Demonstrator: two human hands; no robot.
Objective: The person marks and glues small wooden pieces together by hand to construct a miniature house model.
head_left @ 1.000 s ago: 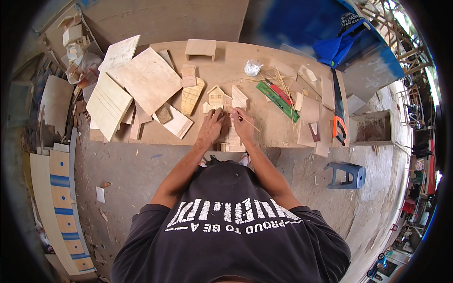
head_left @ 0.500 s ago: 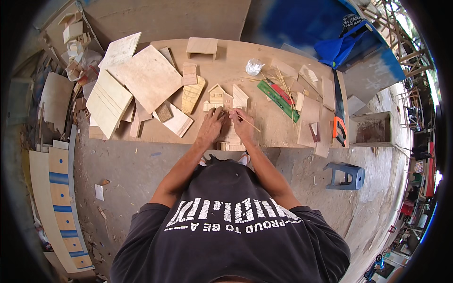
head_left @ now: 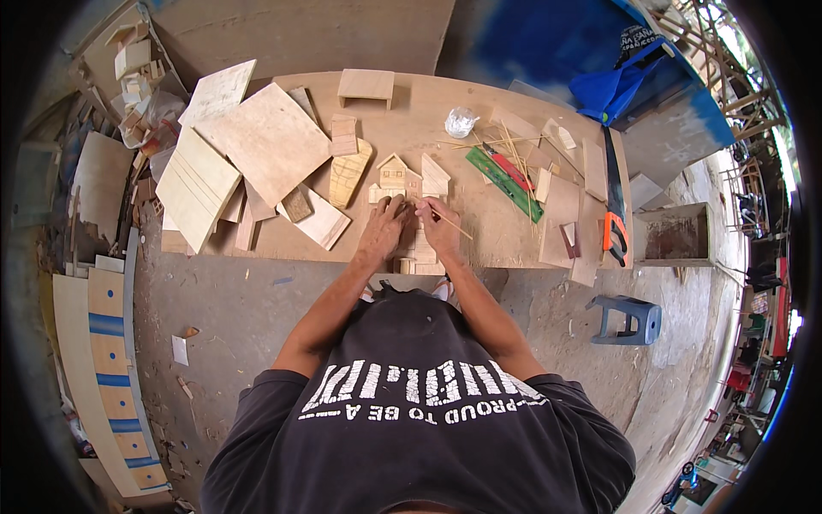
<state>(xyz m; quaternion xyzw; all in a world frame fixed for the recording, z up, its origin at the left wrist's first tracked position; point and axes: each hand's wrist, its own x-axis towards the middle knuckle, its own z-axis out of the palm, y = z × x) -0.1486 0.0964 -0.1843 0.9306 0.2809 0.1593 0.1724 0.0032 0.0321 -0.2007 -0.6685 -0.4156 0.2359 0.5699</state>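
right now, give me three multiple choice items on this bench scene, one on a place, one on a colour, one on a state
1. Where does the handsaw lie?
A. right end of the workbench
B. left end
C. on the floor

2. What colour is the stool on the floor?
A. red
B. blue
C. white

3. What does the right hand hold?
A. nothing
B. the handsaw
C. a thin stick

Answers:
1. A, it lies lengthwise near the bench's right edge.
2. B, blue plastic right of the person.
3. C, the stick pokes out from the fingers, beside the left hand on small wooden pieces.
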